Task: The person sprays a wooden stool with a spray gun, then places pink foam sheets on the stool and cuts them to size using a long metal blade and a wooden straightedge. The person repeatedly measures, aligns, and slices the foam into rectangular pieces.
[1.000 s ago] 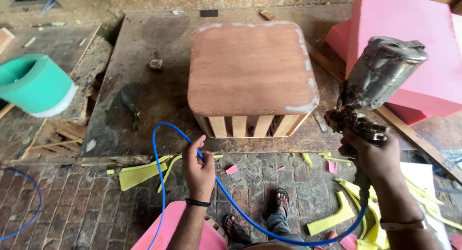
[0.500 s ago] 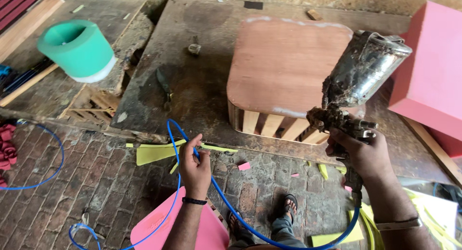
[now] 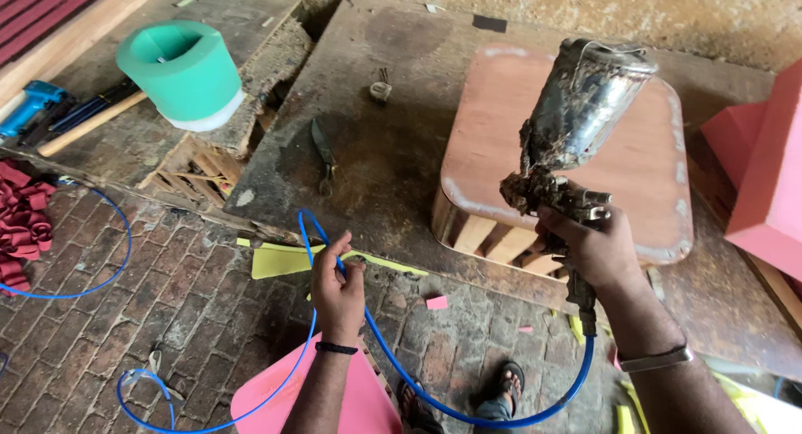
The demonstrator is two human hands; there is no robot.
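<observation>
Worn wooden platform (image 3: 393,162) on brick floor (image 3: 167,292), holding a plywood-topped seat frame (image 3: 643,162)

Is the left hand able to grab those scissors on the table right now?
Probably not right away. The left hand is closed around the blue hose, so its fingers are busy. The scissors lie in the open on the worktable ahead, with nothing between them.

Both hands are closed in grips: left hand (image 3: 337,289) held low, right hand (image 3: 595,252) raised higher
</observation>
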